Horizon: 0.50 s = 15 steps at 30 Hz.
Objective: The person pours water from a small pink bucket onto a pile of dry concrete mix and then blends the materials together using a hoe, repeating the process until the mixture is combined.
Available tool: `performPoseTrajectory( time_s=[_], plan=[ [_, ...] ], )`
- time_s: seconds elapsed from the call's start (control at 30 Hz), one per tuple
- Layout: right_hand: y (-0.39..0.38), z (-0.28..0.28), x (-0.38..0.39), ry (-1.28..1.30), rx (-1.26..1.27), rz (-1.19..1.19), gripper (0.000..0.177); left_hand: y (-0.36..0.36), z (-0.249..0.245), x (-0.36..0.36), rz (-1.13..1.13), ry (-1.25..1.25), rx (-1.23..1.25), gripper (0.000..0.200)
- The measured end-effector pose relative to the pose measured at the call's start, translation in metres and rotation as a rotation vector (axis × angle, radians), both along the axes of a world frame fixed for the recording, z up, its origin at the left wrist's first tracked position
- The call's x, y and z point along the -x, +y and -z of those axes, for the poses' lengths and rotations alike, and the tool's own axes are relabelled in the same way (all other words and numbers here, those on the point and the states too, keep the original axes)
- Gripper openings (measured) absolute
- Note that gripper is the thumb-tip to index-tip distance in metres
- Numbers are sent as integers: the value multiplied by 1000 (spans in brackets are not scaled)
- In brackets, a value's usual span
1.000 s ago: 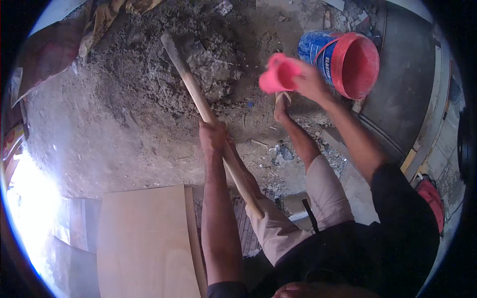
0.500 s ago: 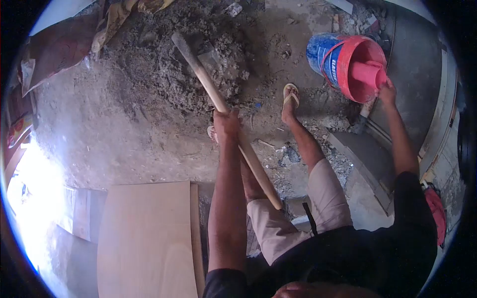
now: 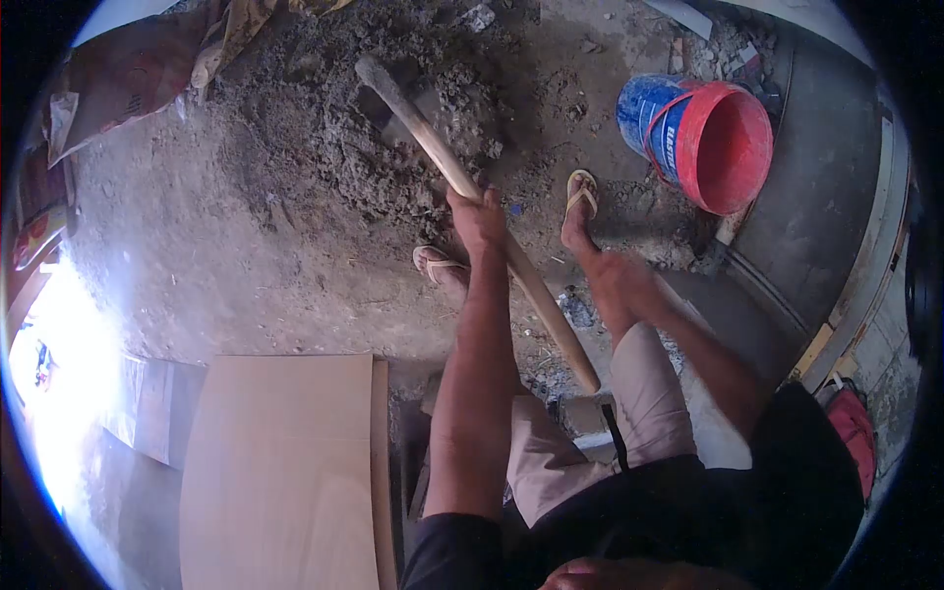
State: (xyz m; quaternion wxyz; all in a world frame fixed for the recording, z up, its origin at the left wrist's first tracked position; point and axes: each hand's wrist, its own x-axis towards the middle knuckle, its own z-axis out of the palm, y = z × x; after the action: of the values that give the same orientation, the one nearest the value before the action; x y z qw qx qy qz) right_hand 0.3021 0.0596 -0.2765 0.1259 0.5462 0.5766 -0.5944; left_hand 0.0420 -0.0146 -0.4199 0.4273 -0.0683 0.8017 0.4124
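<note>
Left hand clamped on hoe handle; right hand empty, fingers loose. Mortar pile looks lumpy, mixing mostly left.

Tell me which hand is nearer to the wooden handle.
Left. The left hand grips the wooden handle midway; the right hand is apart from it, off to its right.

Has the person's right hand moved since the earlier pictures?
Yes. The right hand has left the red-rimmed blue plastic bucket and come back toward the long wooden handle.
</note>
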Motion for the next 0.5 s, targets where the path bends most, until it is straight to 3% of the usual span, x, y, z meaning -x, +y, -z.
performPoseTrajectory(
  time_s=[0.03, 0.1, 0.13, 0.2, 0.27, 0.3, 0.5],
  plan=[
    [-44, -8, 16, 73, 141, 33, 58, -3, 13, -8, -41, -41, 10, 45],
    [-113, -31, 37, 177, 425, 171, 69, 3, -12, -1, -97, -188, 55, 38],
    [-132, -39, 44, 3, 238, 83, 63, 2, -24, 0, -123, -263, 78, 34],
    [-153, -38, 58, -183, 180, -53, 53, -23, -13, -7, -101, -260, 55, 31],
    [-191, -34, 66, -207, -23, -61, 48, -36, -18, 2, -74, -273, 29, 28],
    [-197, -39, 70, -196, 80, -27, 45, -44, -26, 10, -69, -290, 26, 27],
    [-219, -70, 66, -43, -17, -53, 33, -87, -77, 13, -195, -169, -180, 17]
  ],
)
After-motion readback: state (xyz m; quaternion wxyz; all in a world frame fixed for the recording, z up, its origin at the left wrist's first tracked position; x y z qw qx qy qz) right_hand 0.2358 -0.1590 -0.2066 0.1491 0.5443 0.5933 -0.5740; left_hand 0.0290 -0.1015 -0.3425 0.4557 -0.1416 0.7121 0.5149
